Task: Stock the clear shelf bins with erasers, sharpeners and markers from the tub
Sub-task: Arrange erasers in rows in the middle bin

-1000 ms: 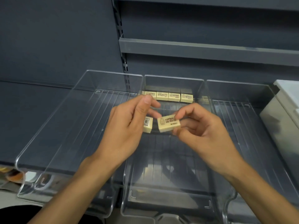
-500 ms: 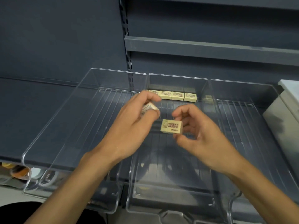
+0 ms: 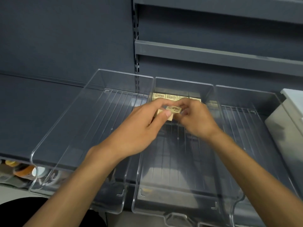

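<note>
- The left hand (image 3: 137,130) is reaching in over the middle bin (image 3: 180,169), with its thumb and fingers curled round a cream eraser (image 3: 170,118) and pinching it; the thumb is lying across the top of this eraser and hiding much of it.
- The right hand (image 3: 198,123) is pinching a second eraser (image 3: 175,109) between its fingertips, with the printed face turned up.
- The two held erasers are touching or nearly touching; the blur is making it hard to tell which.
- Both hands are meeting over the back part of the middle bin, just in front of a row of erasers (image 3: 159,96) that is lying side by side along the bin's back wall, printed faces up.
- The right end of that row is partly hidden behind the right hand.
- The middle bin is sitting on the dark grey shelf (image 3: 24,115) between two other clear bins, with its front lip hanging over the shelf's front edge.
- The left bin (image 3: 73,136) is standing just beside it towards the shelf's left side, and the right bin (image 3: 259,125) is standing just beside it on the other side.
- A white tub (image 3: 290,118) is sitting at the right edge of the shelf, next to the right bin.
- An upper shelf (image 3: 213,54) is running across the wall behind the bins.
- Some blurred orange items (image 3: 21,169) are showing below the shelf's front left edge.
</note>
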`<state>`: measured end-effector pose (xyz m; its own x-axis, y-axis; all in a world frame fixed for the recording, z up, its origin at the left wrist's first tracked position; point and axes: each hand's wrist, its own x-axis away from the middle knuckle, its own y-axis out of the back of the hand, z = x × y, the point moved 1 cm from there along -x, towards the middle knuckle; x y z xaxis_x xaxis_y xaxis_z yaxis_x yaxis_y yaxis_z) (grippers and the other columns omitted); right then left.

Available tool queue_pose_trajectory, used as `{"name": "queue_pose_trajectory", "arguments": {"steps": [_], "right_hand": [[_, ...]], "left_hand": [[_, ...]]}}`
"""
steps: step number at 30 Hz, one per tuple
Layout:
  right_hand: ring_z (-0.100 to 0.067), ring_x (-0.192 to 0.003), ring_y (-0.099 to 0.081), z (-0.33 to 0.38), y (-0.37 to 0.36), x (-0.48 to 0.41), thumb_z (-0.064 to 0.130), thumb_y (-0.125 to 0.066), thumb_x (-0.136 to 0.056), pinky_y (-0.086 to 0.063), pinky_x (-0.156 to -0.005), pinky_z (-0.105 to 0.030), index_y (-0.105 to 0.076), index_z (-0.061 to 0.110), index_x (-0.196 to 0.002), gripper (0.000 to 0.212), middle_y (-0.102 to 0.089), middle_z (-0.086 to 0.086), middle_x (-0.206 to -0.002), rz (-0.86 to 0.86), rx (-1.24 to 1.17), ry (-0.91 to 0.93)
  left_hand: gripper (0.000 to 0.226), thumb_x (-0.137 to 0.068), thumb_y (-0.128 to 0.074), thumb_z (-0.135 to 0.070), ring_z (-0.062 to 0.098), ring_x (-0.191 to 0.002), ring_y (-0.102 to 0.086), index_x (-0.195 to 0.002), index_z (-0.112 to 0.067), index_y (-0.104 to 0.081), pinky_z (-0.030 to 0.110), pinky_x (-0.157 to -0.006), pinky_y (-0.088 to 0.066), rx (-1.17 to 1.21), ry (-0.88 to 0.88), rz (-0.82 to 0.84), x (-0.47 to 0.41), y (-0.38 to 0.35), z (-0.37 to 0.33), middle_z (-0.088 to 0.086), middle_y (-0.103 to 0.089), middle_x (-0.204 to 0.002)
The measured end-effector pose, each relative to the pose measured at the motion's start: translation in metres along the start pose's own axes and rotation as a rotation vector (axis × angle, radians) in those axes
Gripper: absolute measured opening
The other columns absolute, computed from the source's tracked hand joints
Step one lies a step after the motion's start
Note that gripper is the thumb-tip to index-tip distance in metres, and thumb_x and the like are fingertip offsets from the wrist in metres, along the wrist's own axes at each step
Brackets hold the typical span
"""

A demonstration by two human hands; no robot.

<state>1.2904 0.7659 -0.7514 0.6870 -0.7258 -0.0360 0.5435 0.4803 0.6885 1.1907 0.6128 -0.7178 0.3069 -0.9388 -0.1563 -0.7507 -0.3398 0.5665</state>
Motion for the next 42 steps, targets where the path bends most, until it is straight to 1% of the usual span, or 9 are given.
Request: {"name": "queue_pose_trajectory", "arguments": {"steps": [2,5,8,11,16,22,32,37,42], "right_hand": [[-0.016,-0.079,-0.063,0.006,-0.008,-0.02,0.011,-0.065,-0.083,-0.053,-0.077,-0.032,-0.066,0.017,-0.1,0.018,-0.066,0.002,-0.084,0.001,0.061,-0.025],[-0.025,-0.096,-0.063,0.01,-0.022,-0.044,0.009,-0.065,-0.084,-0.051,-0.088,-0.033,-0.064,0.017,-0.102,0.02,-0.066,-0.008,-0.104,0.027,0.169,-0.034],[-0.027,-0.104,-0.059,0.006,-0.033,-0.055,0.009,-0.065,-0.086,-0.044,-0.086,-0.025,-0.064,0.014,-0.109,0.023,-0.054,-0.009,-0.117,0.02,0.292,0.012],[-0.027,-0.1,-0.056,0.004,-0.039,-0.059,0.009,-0.064,-0.086,-0.038,-0.077,-0.025,-0.059,0.013,-0.113,0.027,-0.05,-0.007,-0.113,0.001,0.342,0.077],[-0.022,-0.083,-0.052,0.002,-0.045,-0.06,0.01,-0.065,-0.086,-0.038,-0.071,-0.025,-0.062,0.014,-0.094,0.01,-0.041,-0.001,-0.104,-0.028,0.318,0.111],[-0.031,-0.096,-0.06,0.004,-0.045,-0.06,0.005,-0.063,-0.083,-0.046,-0.078,-0.032,-0.067,0.013,-0.098,0.018,-0.055,-0.009,-0.106,-0.051,0.335,0.12],[-0.017,-0.086,-0.07,0.0,-0.016,-0.045,0.014,-0.062,-0.088,-0.055,-0.086,-0.034,-0.072,0.018,-0.095,0.013,-0.072,-0.001,-0.088,0.072,0.042,0.023],[-0.023,-0.08,-0.067,0.021,0.012,0.019,0.002,-0.056,-0.09,-0.057,-0.078,-0.04,-0.064,0.02,-0.095,0.019,-0.07,-0.005,-0.086,-0.092,-0.33,0.225],[-0.01,-0.085,-0.063,0.022,0.009,0.057,0.021,-0.07,-0.086,-0.054,-0.077,-0.026,-0.055,0.018,-0.118,0.036,-0.062,0.009,-0.094,-0.131,-0.108,0.398]], "left_hand": [[0.02,-0.102,-0.045,-0.03,-0.001,-0.049,-0.045,-0.112,-0.022,-0.06,0.011,-0.049,-0.032,0.0,0.014,-0.012,-0.002,0.001,0.0,-0.022,-0.049,-0.053],[0.034,-0.102,-0.039,-0.04,0.002,-0.064,-0.055,-0.095,-0.016,-0.062,0.016,-0.057,-0.039,0.002,0.007,-0.034,-0.005,0.005,0.001,-0.02,-0.058,-0.063],[0.049,-0.102,-0.027,-0.052,0.012,-0.072,-0.062,-0.082,-0.021,-0.059,0.031,-0.067,-0.047,-0.088,-0.016,-0.047,-0.004,0.008,0.004,-0.005,-0.065,-0.071],[0.054,-0.095,-0.021,-0.057,0.013,-0.062,-0.058,-0.075,-0.022,-0.057,0.031,-0.063,-0.045,-0.187,0.004,-0.085,-0.003,0.013,0.005,-0.005,-0.058,-0.059],[0.045,-0.094,-0.02,-0.058,0.011,-0.069,-0.058,-0.073,-0.032,-0.05,0.028,-0.066,-0.044,-0.169,0.081,-0.085,-0.001,0.016,0.003,-0.005,-0.062,-0.067],[0.012,-0.092,-0.038,-0.041,0.006,-0.056,-0.047,-0.092,-0.032,-0.046,0.022,-0.05,-0.032,-0.128,0.134,0.035,-0.006,0.009,0.003,-0.02,-0.052,-0.059],[0.013,-0.104,-0.037,-0.033,0.005,-0.048,-0.041,-0.103,-0.02,-0.04,0.017,-0.046,-0.03,-0.072,-0.006,0.028,-0.009,0.002,0.008,-0.021,-0.047,-0.053],[0.016,-0.104,-0.036,-0.033,0.005,-0.051,-0.042,-0.102,-0.018,-0.041,0.018,-0.048,-0.032,0.001,0.018,-0.045,-0.01,-0.001,0.001,-0.016,-0.049,-0.057],[0.023,-0.105,-0.035,-0.034,-0.005,-0.065,-0.052,-0.103,-0.015,-0.048,0.013,-0.06,-0.038,0.054,0.111,-0.108,-0.011,-0.012,-0.005,-0.016,-0.054,-0.068]]}}
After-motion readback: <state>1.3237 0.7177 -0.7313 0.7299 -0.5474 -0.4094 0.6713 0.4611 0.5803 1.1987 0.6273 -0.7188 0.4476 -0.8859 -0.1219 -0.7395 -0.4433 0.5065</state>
